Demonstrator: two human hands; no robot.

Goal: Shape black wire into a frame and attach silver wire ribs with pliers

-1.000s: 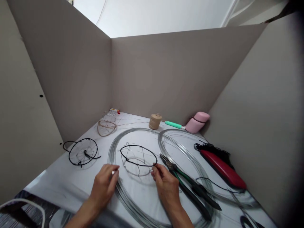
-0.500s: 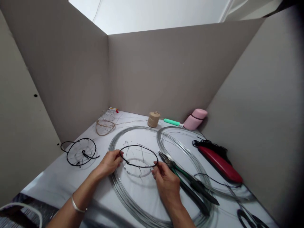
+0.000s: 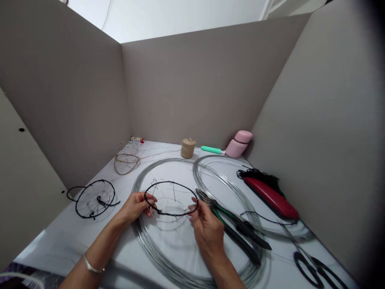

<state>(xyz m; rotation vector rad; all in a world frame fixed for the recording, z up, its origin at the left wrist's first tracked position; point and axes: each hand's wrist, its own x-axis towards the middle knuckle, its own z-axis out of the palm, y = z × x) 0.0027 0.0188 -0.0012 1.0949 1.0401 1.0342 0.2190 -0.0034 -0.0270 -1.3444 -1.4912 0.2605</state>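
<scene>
A small wire basket frame with a black-wrapped rim (image 3: 171, 185) sits between my hands, inside a big coil of bare steel wire (image 3: 141, 237). My left hand (image 3: 136, 205) pinches the rim's left side. My right hand (image 3: 206, 228) pinches the rim's right side with thumb and fingers. Both hands are closed on the frame, which sits at or just above the white tabletop.
Green-handled pliers (image 3: 231, 224) lie right of my right hand over a second wire coil (image 3: 210, 168). A finished black frame (image 3: 93, 198) lies left, a tan one (image 3: 126, 160) behind. Twine spool (image 3: 187, 147), pink case (image 3: 237, 143), red tool (image 3: 270, 196), scissors (image 3: 315, 271). Cardboard walls surround.
My left hand moved from the steel coil up to the black rim and took hold of it. The right hand kept its grip. The camera view shifted slightly right.
</scene>
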